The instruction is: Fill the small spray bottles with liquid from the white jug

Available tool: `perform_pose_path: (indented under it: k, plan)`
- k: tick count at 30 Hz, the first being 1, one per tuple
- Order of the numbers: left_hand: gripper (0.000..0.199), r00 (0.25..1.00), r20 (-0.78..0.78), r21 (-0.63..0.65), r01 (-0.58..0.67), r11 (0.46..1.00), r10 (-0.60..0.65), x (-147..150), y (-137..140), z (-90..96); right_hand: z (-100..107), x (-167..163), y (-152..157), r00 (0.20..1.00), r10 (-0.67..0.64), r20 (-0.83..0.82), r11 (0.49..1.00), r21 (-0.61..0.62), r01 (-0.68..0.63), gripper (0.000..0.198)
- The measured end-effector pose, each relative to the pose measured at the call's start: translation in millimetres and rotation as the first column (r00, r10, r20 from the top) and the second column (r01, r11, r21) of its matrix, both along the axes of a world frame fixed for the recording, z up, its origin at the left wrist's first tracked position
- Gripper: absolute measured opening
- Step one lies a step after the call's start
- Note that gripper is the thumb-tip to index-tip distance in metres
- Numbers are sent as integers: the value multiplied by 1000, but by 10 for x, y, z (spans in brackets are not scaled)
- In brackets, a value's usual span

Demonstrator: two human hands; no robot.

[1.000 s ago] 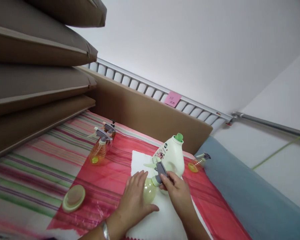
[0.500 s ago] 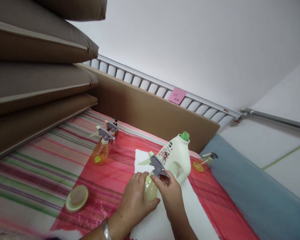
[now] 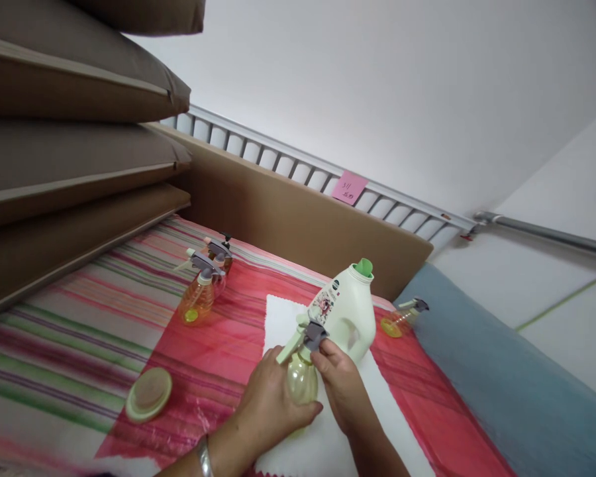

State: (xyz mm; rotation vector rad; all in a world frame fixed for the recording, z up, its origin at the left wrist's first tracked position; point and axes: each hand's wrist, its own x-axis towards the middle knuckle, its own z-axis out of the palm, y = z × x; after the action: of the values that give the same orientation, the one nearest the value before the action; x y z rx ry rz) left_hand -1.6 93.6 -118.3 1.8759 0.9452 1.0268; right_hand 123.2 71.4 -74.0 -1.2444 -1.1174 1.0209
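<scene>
A small clear spray bottle [image 3: 302,379] with a grey and pale green trigger head [image 3: 314,335] is held between my hands. My left hand [image 3: 273,401] wraps its body from the left, thumb across the front. At the neck, the fingers of my right hand [image 3: 338,377] pinch the grey trigger head from the right. Just behind stands a large pale green jug [image 3: 357,305] with a handle, its mouth topped by a bright green piece [image 3: 364,267]. Beneath lies a white cloth [image 3: 328,434].
More spray bottles [image 3: 197,295] stand at the back left, and another [image 3: 398,321] stands at the right. A round pale green cap [image 3: 149,393] lies on the striped cloth [image 3: 74,331]. Brown cushions [image 3: 79,156] are stacked at left; a brown board [image 3: 288,215] borders the back.
The trigger head has turned on the bottle, its nozzle end swinging toward me. My right fingers have shifted slightly at the neck, while my left hand keeps its hold.
</scene>
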Motion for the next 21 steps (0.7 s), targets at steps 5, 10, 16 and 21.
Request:
perform_pose_path:
  k: [5,10,16,21]
  plan:
    - [52,1000,0,53,-25,998,25,3,-3,9,-33,-27,7,982,-163,101,986,46,159,33]
    - [61,999,-21,72,-43,996,45,11,26,-51,5,-20,-9,993,-67,100,997,-28,70,31]
    - [59,999,-21,142,-28,989,31,24,5,-52,-13,-24,10,933,-252,257,967,22,255,50]
    - [61,1000,13,75,-20,997,20,11,32,-54,-5,31,-42,995,-44,91,999,11,43,46]
